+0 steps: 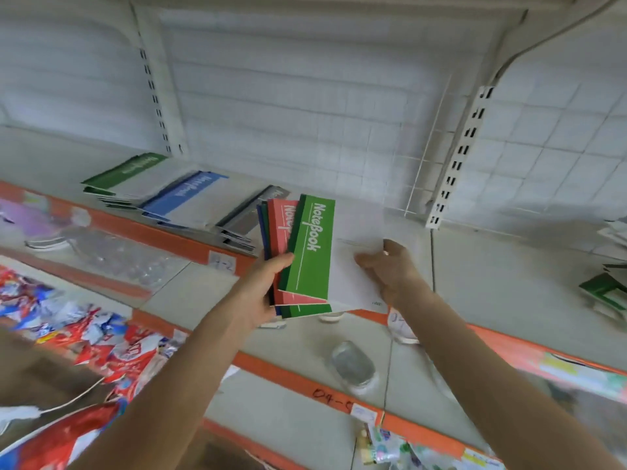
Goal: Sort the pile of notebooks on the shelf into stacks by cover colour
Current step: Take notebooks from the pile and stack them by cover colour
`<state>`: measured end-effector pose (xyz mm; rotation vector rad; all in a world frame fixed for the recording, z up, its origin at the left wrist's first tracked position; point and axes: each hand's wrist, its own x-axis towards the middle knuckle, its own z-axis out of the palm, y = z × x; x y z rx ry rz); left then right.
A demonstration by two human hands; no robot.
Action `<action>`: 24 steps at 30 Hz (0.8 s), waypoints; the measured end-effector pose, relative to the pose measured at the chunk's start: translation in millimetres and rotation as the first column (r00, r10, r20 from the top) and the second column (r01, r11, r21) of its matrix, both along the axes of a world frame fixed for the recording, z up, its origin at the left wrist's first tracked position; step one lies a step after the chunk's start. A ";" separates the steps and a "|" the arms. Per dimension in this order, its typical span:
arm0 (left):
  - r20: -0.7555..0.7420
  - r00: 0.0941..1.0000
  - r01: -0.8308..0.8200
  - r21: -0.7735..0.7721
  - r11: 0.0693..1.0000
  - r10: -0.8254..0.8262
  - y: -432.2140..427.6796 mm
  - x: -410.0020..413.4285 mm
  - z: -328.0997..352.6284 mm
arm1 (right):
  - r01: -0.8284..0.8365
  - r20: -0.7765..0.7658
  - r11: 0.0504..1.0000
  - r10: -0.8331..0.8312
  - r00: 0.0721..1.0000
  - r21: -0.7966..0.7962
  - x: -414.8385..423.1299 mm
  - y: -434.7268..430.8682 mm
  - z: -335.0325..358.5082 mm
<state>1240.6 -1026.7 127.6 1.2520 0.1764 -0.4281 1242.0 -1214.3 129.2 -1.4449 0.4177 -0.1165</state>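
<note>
My left hand (263, 286) grips a fanned bunch of notebooks by its spine edge, above the shelf front. A green notebook (310, 249) is on top, with a red notebook (283, 225) and darker covers under it. My right hand (390, 269) holds the white right part of the green notebook, thumb on top. On the shelf (475, 266) to the left lie three stacks: a green stack (127, 174), a blue stack (185, 196) and a grey stack (247, 215).
More green and white notebooks (607, 286) lie at the shelf's far right. A white slotted upright (458, 157) stands at the back. Lower shelves with orange edges (288, 378) hold clear glassware (353, 364) and red and blue packets (101, 337).
</note>
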 end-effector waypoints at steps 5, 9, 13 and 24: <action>0.019 0.999 -0.052 0.033 0.998 0.051 81.9 5.9 -1.6 | -0.083 0.005 0.994 0.084 0.996 -0.068 11.1 82.9 -6.3; 0.032 0.995 -0.096 0.021 0.995 0.096 132.1 14.1 -4.1 | -0.181 -0.013 0.983 0.180 0.984 -0.032 23.7 129.3 -2.4; 0.041 0.989 -0.145 0.020 0.989 0.144 164.2 30.9 -5.8 | -0.235 -0.003 0.960 0.238 0.971 -0.149 41.1 164.3 3.3; 0.272 0.954 -0.182 0.206 0.962 0.122 210.8 131.2 17.3 | -0.247 0.092 0.927 0.283 0.955 -0.282 152.1 223.0 18.0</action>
